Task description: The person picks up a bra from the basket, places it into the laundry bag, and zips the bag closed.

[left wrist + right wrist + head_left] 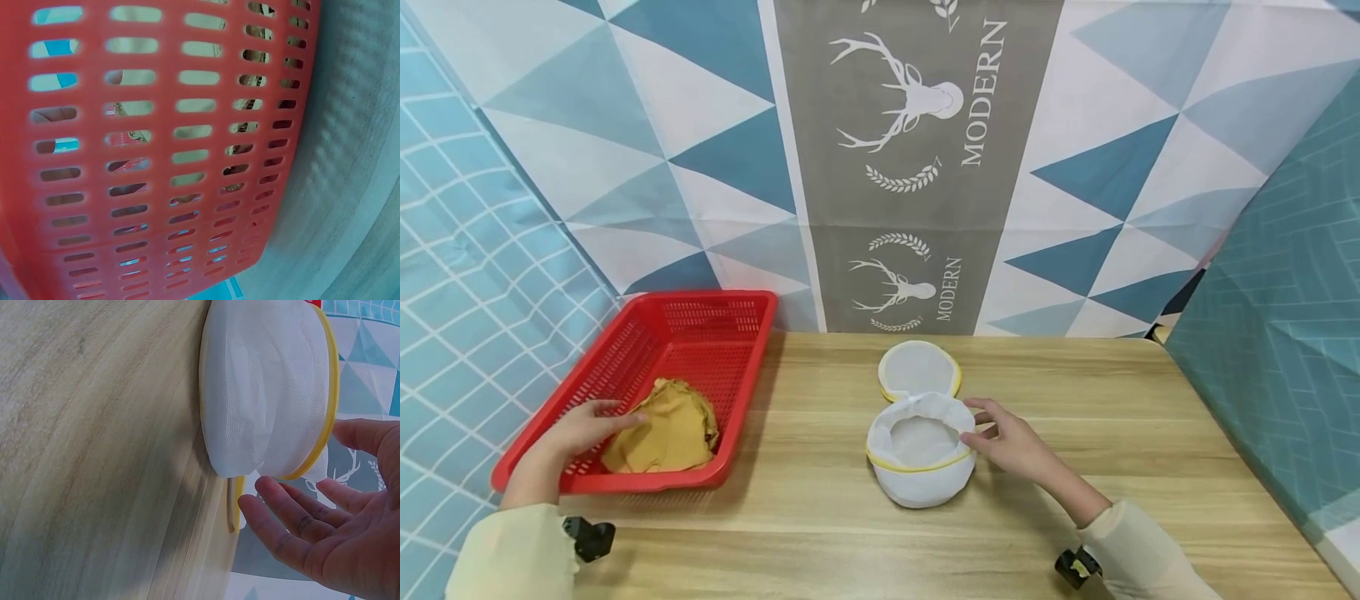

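Note:
In the head view, my left hand (pixel 583 429) reaches into the red plastic basket (pixel 752 400), its fingertips at the near left edge of a folded mustard-yellow cloth (pixel 670 433). The left wrist view looks mostly at the slotted basket wall (pixel 159 153), which hides most of that hand. A white mesh laundry bag (pixel 925 487) with a yellow zipper stands unzipped on the table, its round lid (pixel 919 371) folded back behind it. At the bag's right rim is my right hand (pixel 337 519), thumb tip by the yellow zipper edge and fingers loosely spread beside the mesh.
The wooden table (pixel 820 542) carries the basket at left and the bag near the middle. Behind rises a patterned cloth backdrop (pixel 917 200). Blue tiled sheeting (pixel 497 225) borders the left, and teal sheeting (pixel 1285 317) the right.

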`<action>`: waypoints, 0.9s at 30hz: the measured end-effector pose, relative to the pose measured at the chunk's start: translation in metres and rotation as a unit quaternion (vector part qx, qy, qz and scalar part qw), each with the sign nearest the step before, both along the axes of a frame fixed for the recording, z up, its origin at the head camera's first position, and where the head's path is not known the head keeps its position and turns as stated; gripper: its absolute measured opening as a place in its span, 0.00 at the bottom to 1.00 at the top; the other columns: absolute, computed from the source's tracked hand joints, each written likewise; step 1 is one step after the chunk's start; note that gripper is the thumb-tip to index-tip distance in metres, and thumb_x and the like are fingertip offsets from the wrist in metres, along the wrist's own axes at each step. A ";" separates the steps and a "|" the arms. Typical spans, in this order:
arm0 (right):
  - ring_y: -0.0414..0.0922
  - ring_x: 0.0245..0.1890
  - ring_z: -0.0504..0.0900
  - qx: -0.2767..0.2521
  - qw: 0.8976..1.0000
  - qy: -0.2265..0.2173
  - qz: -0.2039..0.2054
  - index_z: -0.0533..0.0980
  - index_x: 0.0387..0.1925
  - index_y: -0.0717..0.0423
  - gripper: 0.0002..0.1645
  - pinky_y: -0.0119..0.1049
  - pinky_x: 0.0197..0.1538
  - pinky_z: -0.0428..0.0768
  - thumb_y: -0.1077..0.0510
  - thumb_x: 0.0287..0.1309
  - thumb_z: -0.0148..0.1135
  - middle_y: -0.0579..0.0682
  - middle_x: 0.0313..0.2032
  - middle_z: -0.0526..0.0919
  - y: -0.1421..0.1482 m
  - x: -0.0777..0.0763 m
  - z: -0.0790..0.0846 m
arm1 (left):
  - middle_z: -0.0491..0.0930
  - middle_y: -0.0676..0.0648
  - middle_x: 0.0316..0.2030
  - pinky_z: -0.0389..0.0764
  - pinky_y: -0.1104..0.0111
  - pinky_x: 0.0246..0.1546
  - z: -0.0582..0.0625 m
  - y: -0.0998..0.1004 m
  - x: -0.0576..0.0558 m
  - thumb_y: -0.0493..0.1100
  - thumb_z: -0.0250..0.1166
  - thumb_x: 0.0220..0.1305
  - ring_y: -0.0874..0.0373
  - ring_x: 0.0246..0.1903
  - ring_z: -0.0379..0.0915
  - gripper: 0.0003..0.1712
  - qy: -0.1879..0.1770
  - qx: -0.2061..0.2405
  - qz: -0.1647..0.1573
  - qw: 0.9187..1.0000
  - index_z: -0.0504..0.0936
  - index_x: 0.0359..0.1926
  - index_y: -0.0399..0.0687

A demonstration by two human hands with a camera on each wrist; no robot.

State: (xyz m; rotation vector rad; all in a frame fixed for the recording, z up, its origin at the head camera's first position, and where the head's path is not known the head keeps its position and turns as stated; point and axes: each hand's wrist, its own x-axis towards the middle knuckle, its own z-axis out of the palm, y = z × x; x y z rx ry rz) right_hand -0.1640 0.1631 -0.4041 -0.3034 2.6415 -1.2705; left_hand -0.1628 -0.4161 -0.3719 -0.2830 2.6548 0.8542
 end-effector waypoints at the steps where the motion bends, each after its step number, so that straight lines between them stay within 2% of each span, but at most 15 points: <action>1: 0.48 0.43 0.79 -0.001 1.000 -0.001 -0.001 0.64 0.64 0.56 0.33 0.37 0.39 0.79 0.52 0.59 0.61 0.60 0.51 0.77 0.000 0.000 -0.001 | 0.48 0.17 0.60 0.64 0.38 0.54 -0.001 0.000 -0.001 0.66 0.53 0.62 0.28 0.55 0.53 0.58 -0.003 -0.002 -0.004 1.000 0.44 0.64 0.16; 7: 0.49 0.44 0.79 -0.004 1.000 -0.003 0.000 0.64 0.64 0.55 0.33 0.37 0.38 0.79 0.52 0.59 0.62 0.60 0.51 0.77 0.001 -0.001 -0.004 | 0.51 0.17 0.59 0.65 0.39 0.53 -0.006 0.000 -0.006 0.66 0.54 0.62 0.28 0.53 0.56 0.58 -0.017 -0.014 -0.027 0.999 0.45 0.64 0.15; 13: 0.48 0.43 0.80 -0.003 1.000 0.007 0.002 0.65 0.63 0.55 0.33 0.38 0.39 0.79 0.51 0.58 0.62 0.60 0.51 0.77 0.002 -0.002 -0.006 | 0.54 0.16 0.58 0.66 0.40 0.53 -0.008 0.003 -0.009 0.64 0.55 0.62 0.28 0.53 0.58 0.56 -0.015 -0.023 -0.050 0.998 0.48 0.62 0.13; 20: 0.48 0.42 0.80 0.002 1.000 0.010 0.000 0.65 0.63 0.56 0.33 0.38 0.40 0.79 0.52 0.58 0.63 0.60 0.50 0.78 0.002 -0.002 -0.005 | 0.58 0.17 0.55 0.66 0.42 0.53 -0.012 0.005 -0.012 0.63 0.57 0.61 0.32 0.51 0.62 0.55 -0.016 -0.018 -0.046 0.999 0.50 0.61 0.13; 27: 0.47 0.42 0.80 0.000 1.000 0.010 -0.001 0.65 0.63 0.54 0.32 0.38 0.40 0.79 0.52 0.58 0.62 0.59 0.50 0.78 0.002 -0.003 -0.007 | 0.59 0.17 0.54 0.69 0.44 0.51 -0.015 0.003 -0.016 0.62 0.59 0.60 0.33 0.49 0.64 0.55 -0.011 -0.021 -0.036 0.999 0.51 0.60 0.12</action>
